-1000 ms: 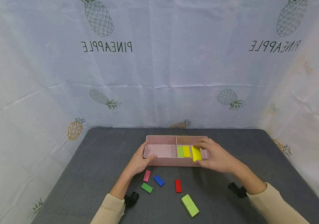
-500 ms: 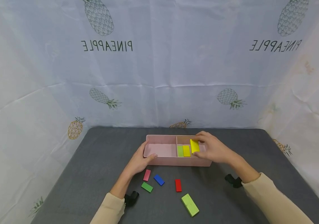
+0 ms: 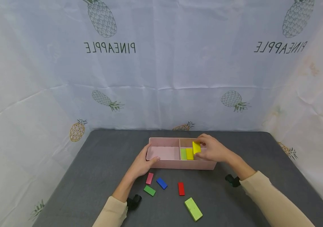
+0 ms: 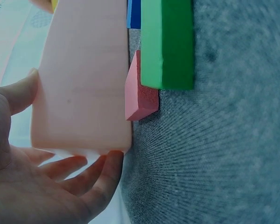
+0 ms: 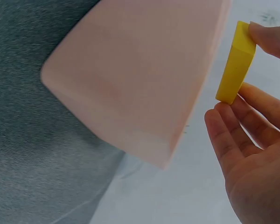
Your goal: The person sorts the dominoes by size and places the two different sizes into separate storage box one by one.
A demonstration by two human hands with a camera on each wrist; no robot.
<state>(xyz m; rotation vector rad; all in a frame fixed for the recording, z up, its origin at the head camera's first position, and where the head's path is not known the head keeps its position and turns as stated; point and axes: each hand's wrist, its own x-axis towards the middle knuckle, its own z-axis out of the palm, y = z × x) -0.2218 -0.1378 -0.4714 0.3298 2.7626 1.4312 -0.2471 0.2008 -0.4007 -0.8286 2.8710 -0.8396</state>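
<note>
A pink two-compartment box [image 3: 165, 164] stands on the table, its divider right of the middle. My left hand [image 3: 141, 161] holds its left end, thumb [image 4: 22, 92] at the front rim and fingers [image 4: 109, 175] around the end wall. My right hand [image 3: 215, 150] pinches a yellow block [image 3: 196, 147] between thumb and fingertips, over the right compartment. In the right wrist view this yellow block [image 5: 236, 65] shows above the box's rim. Beneath it, a light green block [image 3: 183, 154] and another yellow block [image 3: 189, 154] lie side by side against the divider.
In front of the box lie a pink block [image 3: 149, 178], a green block [image 3: 149, 190], a blue block [image 3: 161, 183] and a red block [image 3: 181, 189]. A larger lime block [image 3: 193, 209] lies nearest. A pineapple-print curtain [image 3: 161, 69] hangs behind the dark table [image 3: 107, 148].
My right hand has carried the yellow block up and back from the box's front rim, then slightly left, close beside the other yellow block. My left hand has stayed on the box.
</note>
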